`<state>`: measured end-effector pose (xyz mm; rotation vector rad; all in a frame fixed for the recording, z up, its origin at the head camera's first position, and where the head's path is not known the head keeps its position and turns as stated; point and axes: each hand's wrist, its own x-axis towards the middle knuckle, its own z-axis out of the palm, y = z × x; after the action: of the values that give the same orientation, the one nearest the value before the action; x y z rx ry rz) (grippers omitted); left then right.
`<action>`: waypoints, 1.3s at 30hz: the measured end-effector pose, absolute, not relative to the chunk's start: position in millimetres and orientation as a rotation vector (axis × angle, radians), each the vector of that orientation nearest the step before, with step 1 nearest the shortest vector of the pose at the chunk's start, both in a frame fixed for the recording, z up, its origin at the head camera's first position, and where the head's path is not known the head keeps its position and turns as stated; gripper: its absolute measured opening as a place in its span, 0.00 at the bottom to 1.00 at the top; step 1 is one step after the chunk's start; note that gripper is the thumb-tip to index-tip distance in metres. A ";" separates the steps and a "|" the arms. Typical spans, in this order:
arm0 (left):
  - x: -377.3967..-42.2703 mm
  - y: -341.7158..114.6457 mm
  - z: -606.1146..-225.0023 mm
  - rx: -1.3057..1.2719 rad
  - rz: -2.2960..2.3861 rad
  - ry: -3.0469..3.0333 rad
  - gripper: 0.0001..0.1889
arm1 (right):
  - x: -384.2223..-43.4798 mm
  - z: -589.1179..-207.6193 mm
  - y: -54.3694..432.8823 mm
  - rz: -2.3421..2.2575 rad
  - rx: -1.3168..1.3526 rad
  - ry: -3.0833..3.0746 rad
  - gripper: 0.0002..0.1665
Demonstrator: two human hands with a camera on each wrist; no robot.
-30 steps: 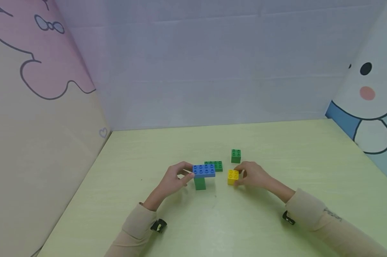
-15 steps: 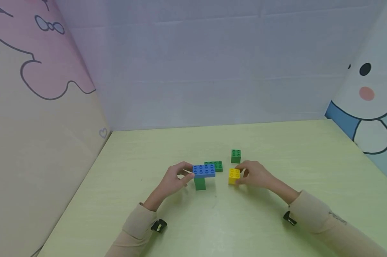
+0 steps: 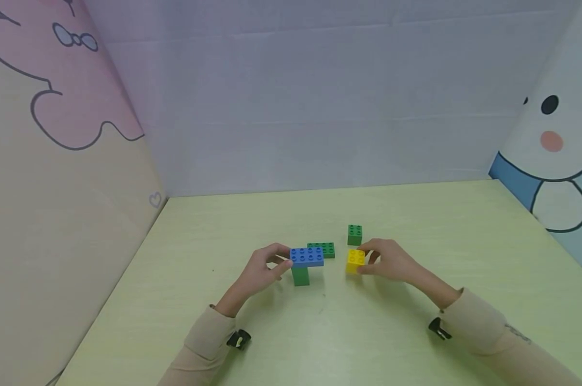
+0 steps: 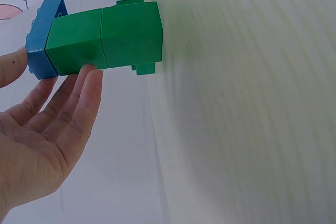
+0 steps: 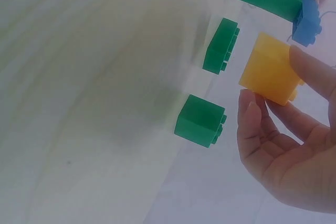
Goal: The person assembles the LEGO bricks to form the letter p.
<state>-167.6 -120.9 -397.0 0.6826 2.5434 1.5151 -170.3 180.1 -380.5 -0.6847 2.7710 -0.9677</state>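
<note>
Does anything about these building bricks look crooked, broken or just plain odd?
Nothing visible looks broken or spilled. The one lopsided thing is the blue brick: it sits off-centre on the green stack, with one end jutting out unsupported toward the right hand. That could be deliberate.

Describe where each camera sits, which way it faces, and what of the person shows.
Head: worn there, facing forward and down at the flat pale-green table; left grip, right grip and beige fabric sleeves show.
Left wrist: worn there, facing the blue rectangular plastic block atop green boxy plastic blocks; left grip and part of right grip.
Right wrist: worn there, facing the yellow boxy plastic block; right grip and part of left grip.
Both wrist views show yellow and blue blocks.
</note>
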 end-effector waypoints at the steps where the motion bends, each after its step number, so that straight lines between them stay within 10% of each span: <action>1: -167.5 -120.8 -396.9 0.680 1.514 2.545 0.11 | -169.6 -379.1 180.4 -0.973 -0.693 2.773 0.26; 39: -163.2 -118.8 -388.2 0.646 1.522 2.513 0.13 | -162.7 -363.3 174.1 -1.036 -0.734 2.822 0.24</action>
<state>-163.2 -118.8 -388.2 0.6459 2.5130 1.5222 -162.7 174.1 -363.3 -0.7343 2.8220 -1.0363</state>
